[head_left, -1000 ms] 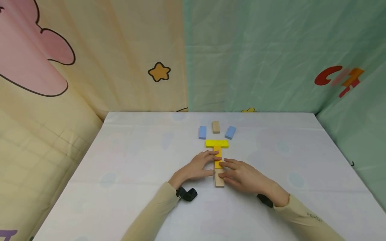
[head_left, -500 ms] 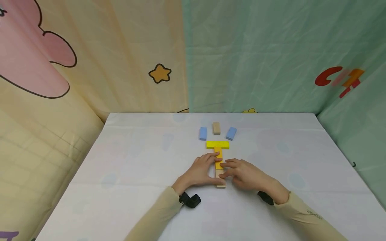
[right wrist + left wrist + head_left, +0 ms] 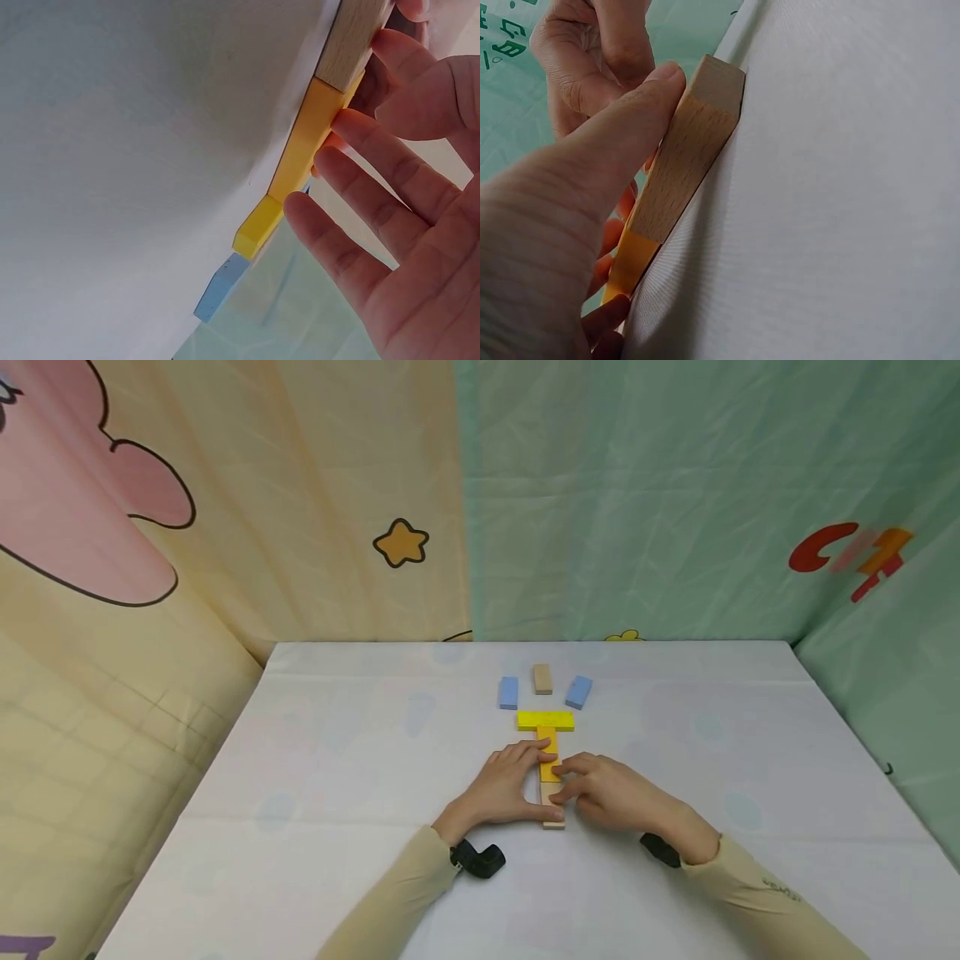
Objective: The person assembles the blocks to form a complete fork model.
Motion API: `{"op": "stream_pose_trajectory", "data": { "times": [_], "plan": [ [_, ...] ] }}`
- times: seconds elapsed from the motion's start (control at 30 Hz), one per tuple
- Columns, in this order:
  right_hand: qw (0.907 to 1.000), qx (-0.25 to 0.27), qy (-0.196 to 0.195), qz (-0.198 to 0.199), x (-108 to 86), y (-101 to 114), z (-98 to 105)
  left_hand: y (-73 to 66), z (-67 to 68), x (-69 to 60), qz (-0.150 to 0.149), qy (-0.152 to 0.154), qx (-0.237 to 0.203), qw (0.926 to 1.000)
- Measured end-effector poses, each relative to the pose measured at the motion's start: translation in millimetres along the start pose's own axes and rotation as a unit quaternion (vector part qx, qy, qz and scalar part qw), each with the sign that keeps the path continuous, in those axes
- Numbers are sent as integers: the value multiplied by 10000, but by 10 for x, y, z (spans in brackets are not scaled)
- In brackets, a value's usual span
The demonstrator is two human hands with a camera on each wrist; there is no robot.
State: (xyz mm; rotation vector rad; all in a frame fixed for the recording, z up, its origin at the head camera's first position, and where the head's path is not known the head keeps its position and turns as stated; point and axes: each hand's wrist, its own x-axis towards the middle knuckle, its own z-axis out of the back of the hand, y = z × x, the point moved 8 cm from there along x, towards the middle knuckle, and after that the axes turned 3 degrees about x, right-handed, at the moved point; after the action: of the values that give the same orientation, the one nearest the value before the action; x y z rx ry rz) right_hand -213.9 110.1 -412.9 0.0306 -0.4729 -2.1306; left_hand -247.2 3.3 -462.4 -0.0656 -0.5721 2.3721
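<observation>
A plain wooden block (image 3: pixel 548 792) lies end to end with an orange block (image 3: pixel 546 774) on the white tabletop. Across the orange block's far end sits a yellow block (image 3: pixel 545 720), forming a T. My left hand (image 3: pixel 498 789) reaches over from the left, its fingertips on the orange block and its thumb laid on the near part of the wooden one. From the right, my right hand (image 3: pixel 618 793) touches the orange and wooden blocks with its fingertips. In the right wrist view its fingers (image 3: pixel 367 195) are loosely extended along the row. The hands partly hide both blocks.
Beyond the T lie a blue block (image 3: pixel 508 692), a second wooden block (image 3: pixel 542 679) and another blue block (image 3: pixel 578 692), set at an angle. Printed curtains (image 3: pixel 645 493) hang behind the far table edge. Each wrist wears a black device (image 3: pixel 480 860).
My left thumb has moved from beside the wooden block onto its top, near the close end. My right index finger has bent slightly more. The blocks keep their arrangement.
</observation>
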Motion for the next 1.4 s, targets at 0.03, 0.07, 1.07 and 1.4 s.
{"op": "stream_pose_trajectory", "data": {
  "times": [0.03, 0.07, 1.07, 1.4],
  "plan": [
    [10000, -4, -32, 35, 2, 5, 5, -3, -3, 2, -2, -2, -8, 10000],
    [10000, -1, -46, 42, 3, 6, 10, -5, -6, 3, -4, -2, -12, 10000],
    [9998, 17, 157, -128, 13, -22, -16, 8, -11, 12, -35, -139, 5, 9999],
    [9821, 1779, 219, -577, 47, -337, 103, 1, 0, 7, -28, -150, -22, 9999]
  ]
}}
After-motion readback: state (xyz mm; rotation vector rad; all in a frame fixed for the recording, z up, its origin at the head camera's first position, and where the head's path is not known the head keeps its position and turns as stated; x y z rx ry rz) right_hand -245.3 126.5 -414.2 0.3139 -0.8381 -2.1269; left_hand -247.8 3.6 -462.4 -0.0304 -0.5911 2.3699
